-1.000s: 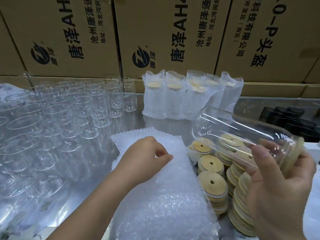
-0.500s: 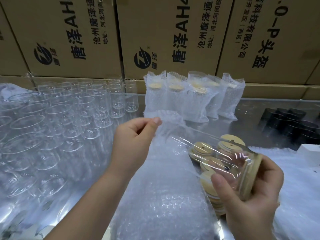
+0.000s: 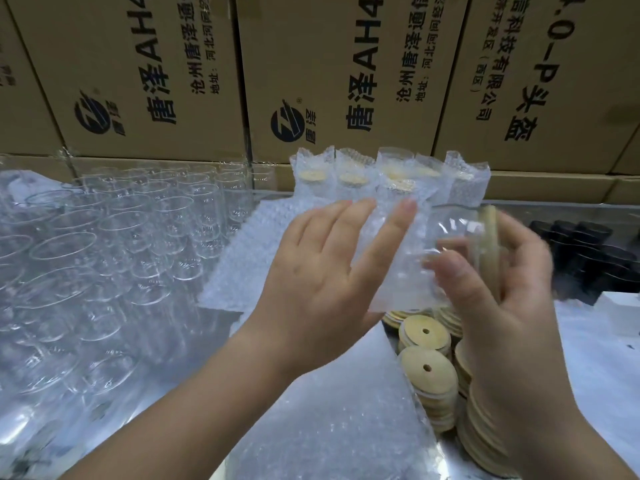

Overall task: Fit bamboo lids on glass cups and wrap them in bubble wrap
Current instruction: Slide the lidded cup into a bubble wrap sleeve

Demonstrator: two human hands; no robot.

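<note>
The clear glass cup [image 3: 453, 233] lies on its side in the air above the near right part of the bench [image 3: 561, 211], over the stacks of loose round bamboo lids [image 3: 427, 372]. Its base end seems to be entering a small white bubble-wrap sleeve [image 3: 391, 271], though blur hides how far. The right grip [image 3: 502, 292] is curled round the mouth end, thumb on the glass and fingers behind the round bamboo lid [image 3: 489, 230] fitted there. The left grip [image 3: 322, 282] is spread, with straight fingers pressed flat on the sleeve and its thumb hidden. The cup looks rigid, smooth and breakable, and bare glass is likely slippery, so the lidded rim is probably the surest hold; pressure there should also keep the lid seated. The sleeve looks light, limp and easily crumpled, and is best held near its open mouth so the glass can slide in.
</note>
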